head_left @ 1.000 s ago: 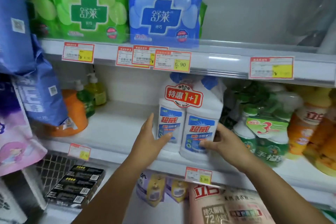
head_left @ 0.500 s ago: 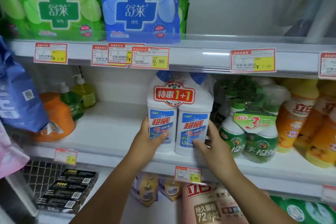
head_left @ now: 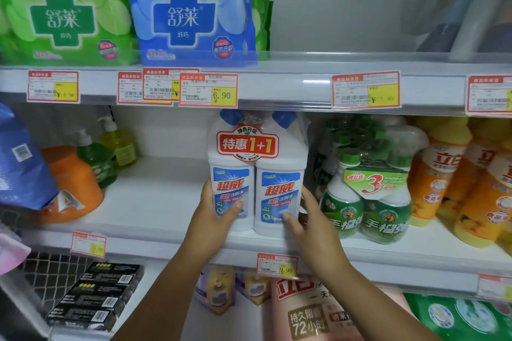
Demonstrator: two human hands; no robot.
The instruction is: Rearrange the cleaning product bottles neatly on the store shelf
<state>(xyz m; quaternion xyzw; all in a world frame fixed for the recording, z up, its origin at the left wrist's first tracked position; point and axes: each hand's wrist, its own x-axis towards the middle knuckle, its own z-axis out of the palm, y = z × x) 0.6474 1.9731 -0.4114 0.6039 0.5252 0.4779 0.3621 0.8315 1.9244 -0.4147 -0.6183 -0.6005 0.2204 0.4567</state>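
Note:
A twin pack of white cleaner bottles (head_left: pixel 256 169) with blue caps and a red "1+1" sticker stands upright on the middle shelf (head_left: pixel 155 202). My left hand (head_left: pixel 214 214) grips its lower left side, thumb across the front label. My right hand (head_left: pixel 310 221) holds the lower right side, thumb on the right bottle's label. Just right of it stands a green spray-bottle pack (head_left: pixel 368 202) with a "3" tag, close to my right hand.
Orange and yellow bottles (head_left: pixel 454 183) fill the shelf's right end. An orange jug (head_left: pixel 74 185) and green and yellow pump bottles (head_left: pixel 110 152) sit at the left, behind a hanging blue bag (head_left: pixel 19 163). Green and blue packs (head_left: pixel 191 14) lie above; pouches and black boxes (head_left: pixel 94 296) below.
The twin pack has gone from tilted to upright on the shelf, with both hands still around its base. My view has drifted slightly right.

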